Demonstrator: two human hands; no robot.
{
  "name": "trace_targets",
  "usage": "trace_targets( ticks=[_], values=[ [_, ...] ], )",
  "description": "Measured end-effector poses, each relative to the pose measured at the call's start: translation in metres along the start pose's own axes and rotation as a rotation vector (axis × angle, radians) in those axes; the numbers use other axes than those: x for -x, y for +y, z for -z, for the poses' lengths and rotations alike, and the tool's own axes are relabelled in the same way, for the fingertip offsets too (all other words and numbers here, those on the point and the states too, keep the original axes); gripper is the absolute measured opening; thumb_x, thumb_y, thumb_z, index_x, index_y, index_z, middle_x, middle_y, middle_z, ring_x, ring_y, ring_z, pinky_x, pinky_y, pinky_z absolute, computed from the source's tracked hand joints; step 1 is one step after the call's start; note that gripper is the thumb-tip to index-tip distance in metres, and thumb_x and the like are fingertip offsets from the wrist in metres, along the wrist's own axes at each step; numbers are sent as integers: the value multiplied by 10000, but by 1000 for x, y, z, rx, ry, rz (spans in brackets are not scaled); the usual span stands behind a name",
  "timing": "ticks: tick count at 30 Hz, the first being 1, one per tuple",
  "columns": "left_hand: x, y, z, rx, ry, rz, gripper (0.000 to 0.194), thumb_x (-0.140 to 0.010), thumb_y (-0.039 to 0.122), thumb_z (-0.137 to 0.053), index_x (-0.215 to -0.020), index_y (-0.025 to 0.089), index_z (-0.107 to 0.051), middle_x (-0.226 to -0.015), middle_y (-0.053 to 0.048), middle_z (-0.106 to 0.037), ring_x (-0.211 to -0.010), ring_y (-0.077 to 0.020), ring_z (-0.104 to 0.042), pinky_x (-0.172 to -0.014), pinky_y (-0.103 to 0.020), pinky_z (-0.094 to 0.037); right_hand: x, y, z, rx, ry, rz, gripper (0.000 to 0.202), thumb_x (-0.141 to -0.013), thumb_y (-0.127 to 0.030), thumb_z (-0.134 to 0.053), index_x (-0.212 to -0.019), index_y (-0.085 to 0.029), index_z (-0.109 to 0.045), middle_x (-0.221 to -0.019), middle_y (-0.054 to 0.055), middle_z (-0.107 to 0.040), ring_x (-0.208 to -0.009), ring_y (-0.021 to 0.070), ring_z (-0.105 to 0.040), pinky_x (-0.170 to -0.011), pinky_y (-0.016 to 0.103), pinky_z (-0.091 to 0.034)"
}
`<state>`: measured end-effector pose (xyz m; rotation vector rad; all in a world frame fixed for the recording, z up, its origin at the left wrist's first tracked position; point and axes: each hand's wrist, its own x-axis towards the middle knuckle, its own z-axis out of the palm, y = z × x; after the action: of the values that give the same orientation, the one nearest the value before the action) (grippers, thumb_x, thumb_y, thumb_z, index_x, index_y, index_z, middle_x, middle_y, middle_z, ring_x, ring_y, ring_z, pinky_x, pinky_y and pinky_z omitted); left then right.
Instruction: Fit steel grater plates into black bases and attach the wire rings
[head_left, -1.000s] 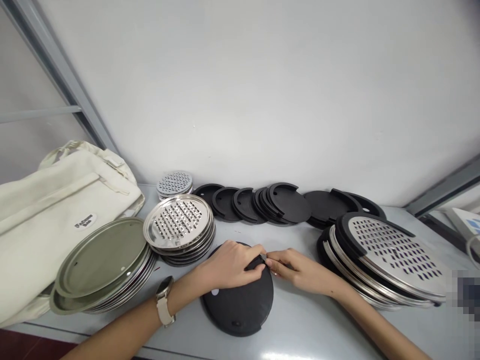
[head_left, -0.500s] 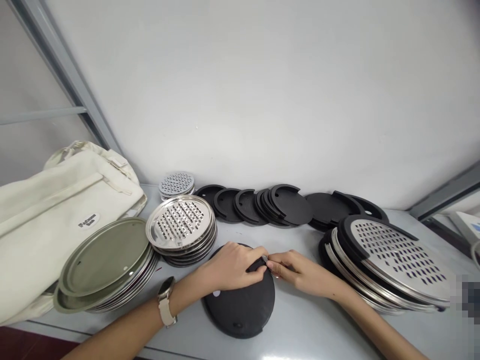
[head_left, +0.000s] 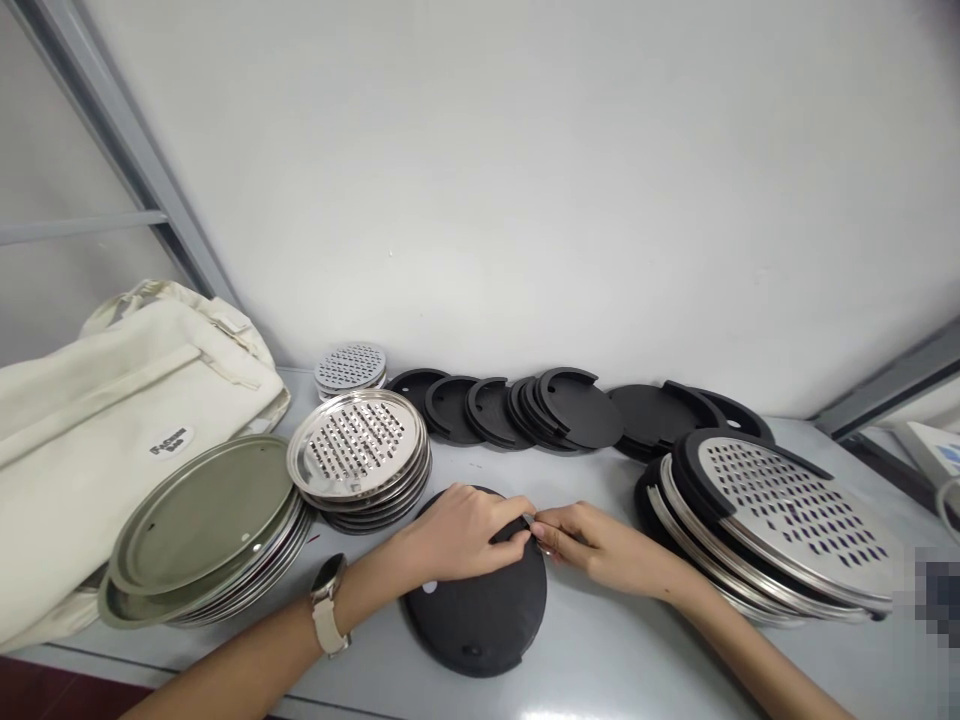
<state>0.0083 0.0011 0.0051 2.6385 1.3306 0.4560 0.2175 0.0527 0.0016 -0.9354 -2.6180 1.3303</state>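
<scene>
A round black tray (head_left: 484, 622) with a partly raised rim lies flat on the table in front of me. My left hand (head_left: 466, 535) rests over its far side, thumb and fingers closed on the raised rim. From the right, my right hand (head_left: 589, 545) pinches something small at the same spot, just touching the rim. Only a small grey tip (head_left: 529, 519) of it shows between the two hands; the fingers hide the rest. A white spot and a small dark hole show on the tray's surface.
Perforated steel grater plates (head_left: 358, 445) are stacked at left, beside olive-green round trays (head_left: 199, 510). Along the wall stand several black trays (head_left: 577, 415). A stack topped by a large grater plate (head_left: 802, 515) is at right. A cream bag (head_left: 97, 440) lies far left.
Both hands keep their grip at the tray's rim, with only a tiny shift of the fingers. The whole view has slid slightly left.
</scene>
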Motion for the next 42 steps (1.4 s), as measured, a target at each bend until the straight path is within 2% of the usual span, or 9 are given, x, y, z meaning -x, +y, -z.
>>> trace_targets(
  ticks=[12, 15, 18, 22, 28, 35, 42],
  values=[
    [0, -1, -1, 42, -18, -8, 159, -910, 287, -458, -1027, 225, -546, -778, 15, -656, -709, -178, -630, -579, -261, -360, 2, -4, 1, 38, -5, -21, 440, -983, -446, -271, -700, -169, -461, -573, -40, -394, -512, 90, -347, -512, 225, -282],
    [1, 0, -1, 80, 13, -2, 173, -904, 267, -468, -1056, 220, -536, -886, -11, -636, -793, -182, -617, -653, -263, -416, 1, -5, 1, 39, 0, -13, 433, -984, -438, -276, -690, -171, -448, -583, -39, -404, -525, 92, -356, -523, 227, -287],
    [0, 2, 1, 122, 91, -5, 294, -879, 248, -501, -1168, 200, -476, -1053, -66, -584, -942, -207, -577, -782, -299, -455, 1, -6, 1, 40, 5, -11, 432, -986, -438, -274, -677, -174, -421, -592, -40, -401, -536, 92, -353, -528, 227, -285],
    [-1, 1, 4, 169, 112, -91, 393, -866, 188, -510, -1241, 181, -396, -1135, -86, -555, -1064, -221, -519, -940, -348, -417, 1, -4, 0, 34, -4, -11, 440, -988, -449, -263, -676, -176, -412, -584, -45, -383, -526, 90, -337, -518, 228, -274],
    [0, 1, 5, 190, 49, -71, 324, -878, 177, -499, -1191, 192, -418, -1037, -61, -607, -945, -214, -568, -874, -345, -442, 1, -2, 0, 30, -2, -35, 471, -981, -484, -260, -682, -171, -445, -585, -42, -380, -529, 92, -341, -519, 230, -273],
    [-1, 2, 5, 268, 11, -26, 316, -881, 188, -504, -1187, 204, -425, -1070, -68, -604, -973, -215, -587, -845, -323, -454, 2, -2, -1, 18, -8, -42, 468, -975, -496, -272, -683, -172, -441, -582, -47, -354, -520, 89, -318, -505, 228, -260],
    [-3, -2, 4, 401, 40, -5, 322, -825, 145, -558, -1112, 223, -434, -1060, -41, -604, -1009, -198, -560, -878, -308, -426, 1, -1, 0, 5, -17, -53, 488, -972, -504, -274, -693, -161, -479, -575, -42, -382, -519, 88, -335, -509, 224, -274]
  ],
)
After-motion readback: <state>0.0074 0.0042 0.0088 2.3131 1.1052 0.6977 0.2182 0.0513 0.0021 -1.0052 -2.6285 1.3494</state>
